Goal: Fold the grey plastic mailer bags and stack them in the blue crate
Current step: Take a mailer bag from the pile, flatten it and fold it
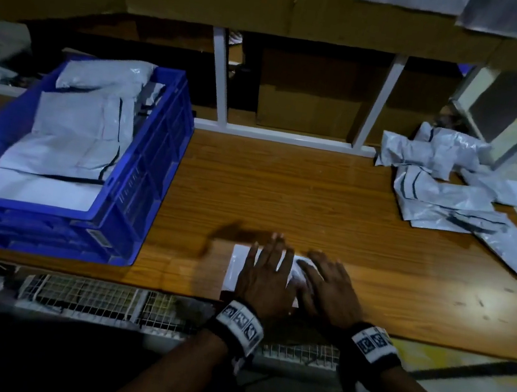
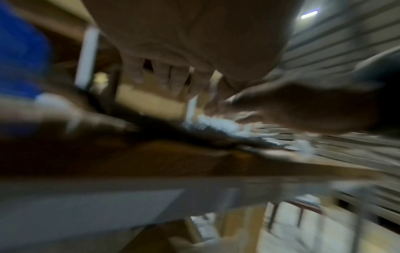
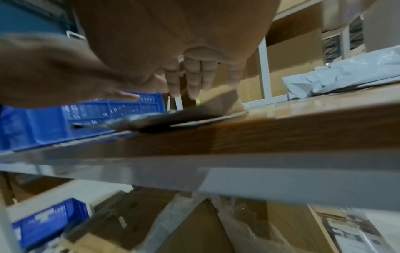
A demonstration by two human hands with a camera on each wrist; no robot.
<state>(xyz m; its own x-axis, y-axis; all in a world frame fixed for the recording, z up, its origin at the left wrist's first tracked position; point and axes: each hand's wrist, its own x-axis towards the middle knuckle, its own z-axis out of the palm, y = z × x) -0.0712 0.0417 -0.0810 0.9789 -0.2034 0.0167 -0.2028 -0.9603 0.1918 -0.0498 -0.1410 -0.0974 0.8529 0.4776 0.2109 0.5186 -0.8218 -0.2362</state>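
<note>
A folded grey mailer bag (image 1: 236,268) lies flat near the front edge of the wooden table (image 1: 284,193). My left hand (image 1: 267,272) presses on it with straight, spread fingers. My right hand (image 1: 326,285) lies flat on the bag's right part, fingers straight. The right wrist view shows straight fingers (image 3: 192,77) above the thin bag (image 3: 173,119). The left wrist view is blurred. The blue crate (image 1: 152,153) stands at the left and holds several folded grey bags (image 1: 72,131). A loose heap of unfolded grey mailers (image 1: 446,183) lies at the far right.
White shelf posts (image 1: 219,76) and cardboard boxes (image 1: 316,93) stand behind the table. A wire rack (image 1: 100,300) runs below the front edge. Bare wood stretches between the crate and the heap. The table ends close to the heap at the right.
</note>
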